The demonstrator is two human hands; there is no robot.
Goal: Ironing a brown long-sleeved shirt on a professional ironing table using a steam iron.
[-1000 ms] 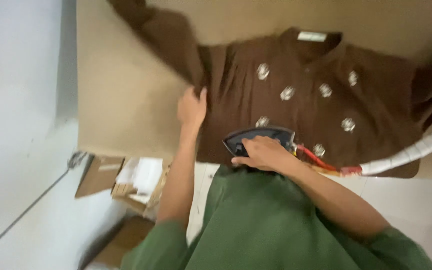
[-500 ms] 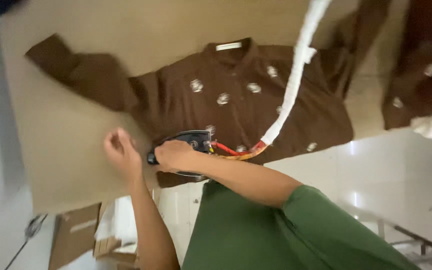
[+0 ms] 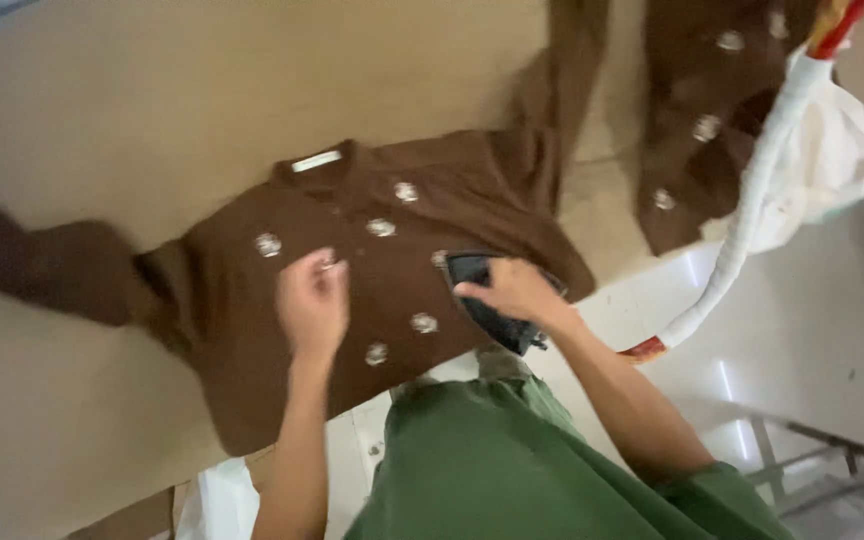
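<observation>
A brown garment (image 3: 352,260) with pale round motifs lies spread flat on a tan padded table (image 3: 152,110), collar toward the far side. My left hand (image 3: 312,300) rests palm down on the middle of the garment, fingers together. My right hand (image 3: 517,290) grips the handle of a black iron (image 3: 487,305) standing on the garment's right lower part. A white-wrapped cord (image 3: 752,210) with a red end runs from the iron up to the top right.
A second brown piece with the same motifs (image 3: 702,110) lies at the table's far right, beside white cloth (image 3: 832,150). The white tiled floor (image 3: 832,340) shows at right. A cardboard box and a white bag (image 3: 217,500) sit below the table edge.
The view has swung left to right. My left hand moved from the table's bare part onto the garment's middle. My right hand slid the iron rightward across the garment.
</observation>
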